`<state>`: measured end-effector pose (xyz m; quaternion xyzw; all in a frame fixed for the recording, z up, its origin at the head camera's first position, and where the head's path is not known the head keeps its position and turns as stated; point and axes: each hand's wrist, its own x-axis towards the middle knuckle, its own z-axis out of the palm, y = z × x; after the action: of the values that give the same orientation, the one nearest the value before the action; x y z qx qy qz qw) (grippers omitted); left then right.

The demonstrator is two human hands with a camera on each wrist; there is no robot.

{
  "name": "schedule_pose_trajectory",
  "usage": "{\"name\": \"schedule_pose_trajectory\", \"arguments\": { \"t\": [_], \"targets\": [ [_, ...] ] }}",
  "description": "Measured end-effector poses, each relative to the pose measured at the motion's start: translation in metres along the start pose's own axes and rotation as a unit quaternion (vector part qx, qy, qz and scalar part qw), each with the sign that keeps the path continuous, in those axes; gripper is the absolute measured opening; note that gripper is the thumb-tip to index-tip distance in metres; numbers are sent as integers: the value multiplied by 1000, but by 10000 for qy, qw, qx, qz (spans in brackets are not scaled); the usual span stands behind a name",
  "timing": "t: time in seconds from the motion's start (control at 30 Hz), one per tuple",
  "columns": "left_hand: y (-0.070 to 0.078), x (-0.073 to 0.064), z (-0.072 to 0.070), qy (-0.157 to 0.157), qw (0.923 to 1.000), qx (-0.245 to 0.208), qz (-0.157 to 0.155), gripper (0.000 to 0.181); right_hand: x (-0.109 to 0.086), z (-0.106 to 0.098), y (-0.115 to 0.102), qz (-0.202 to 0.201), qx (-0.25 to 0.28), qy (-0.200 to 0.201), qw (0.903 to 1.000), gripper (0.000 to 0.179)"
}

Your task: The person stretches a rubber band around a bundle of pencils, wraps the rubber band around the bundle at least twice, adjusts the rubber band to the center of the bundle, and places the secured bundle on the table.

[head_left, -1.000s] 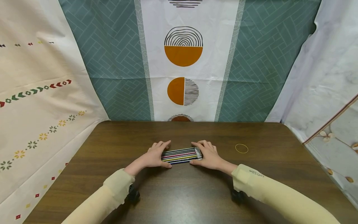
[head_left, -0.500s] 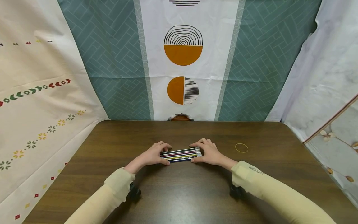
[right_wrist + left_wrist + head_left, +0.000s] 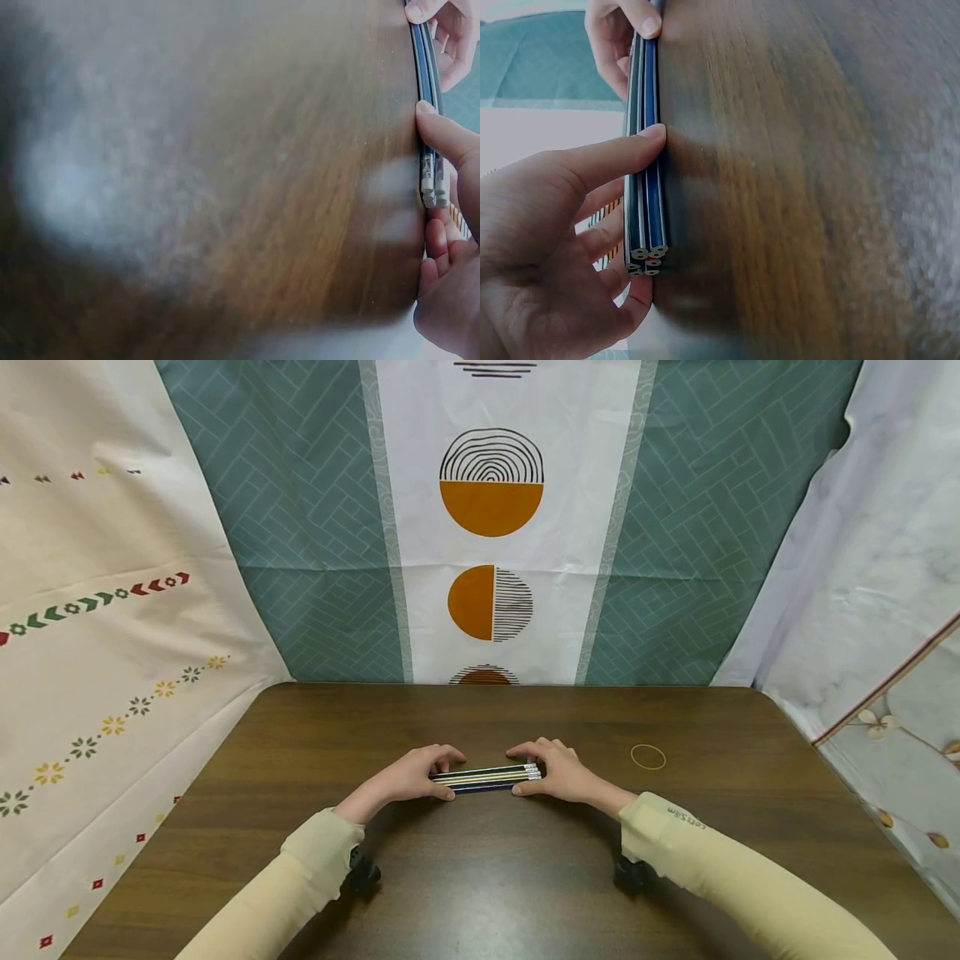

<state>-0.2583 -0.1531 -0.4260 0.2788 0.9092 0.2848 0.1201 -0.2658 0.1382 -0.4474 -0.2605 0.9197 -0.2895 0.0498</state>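
Note:
Several pencils [image 3: 483, 778] lie bunched together on the table, with dark, striped barrels and white eraser ends toward the right. My left hand [image 3: 408, 775] grips their left end, thumb on the near side and fingers beyond. On the eraser end, my right hand [image 3: 564, 772] holds the bunch in the same way. The left wrist view shows the stacked pencil ends [image 3: 648, 259] below the left thumb [image 3: 641, 150]. In the right wrist view, white erasers [image 3: 430, 191] stick out past the right thumb [image 3: 435, 127]. The hands cover both ends of the bunch in the head view.
A thin yellow loop, like a rubber band [image 3: 648, 757], lies on the brown wooden table [image 3: 480, 877] to the right of my right hand. Patterned cloths [image 3: 322, 527] hang behind the table and along both sides.
The pencils lay side by side in a wider flat row. Both hands have squeezed them into a narrower, stacked bunch. The yellow loop has stayed in place.

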Motion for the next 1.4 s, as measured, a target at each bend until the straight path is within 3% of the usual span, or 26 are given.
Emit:
{"name": "schedule_pose_trajectory", "arguments": {
  "t": [0.53,1.13,1.4],
  "targets": [
    [1,-2,0,-55,9999,-103,117,49,1,-2,-4,-159,190,5,9997,41],
    [7,1,1,-153,9999,-80,-12,47,1,-2,-8,-88,261,-152,9995,27],
    [11,2,1,-110,9995,137,-248,48,3,-2,-12,64,271,-336,9990,24]
  ]
}}
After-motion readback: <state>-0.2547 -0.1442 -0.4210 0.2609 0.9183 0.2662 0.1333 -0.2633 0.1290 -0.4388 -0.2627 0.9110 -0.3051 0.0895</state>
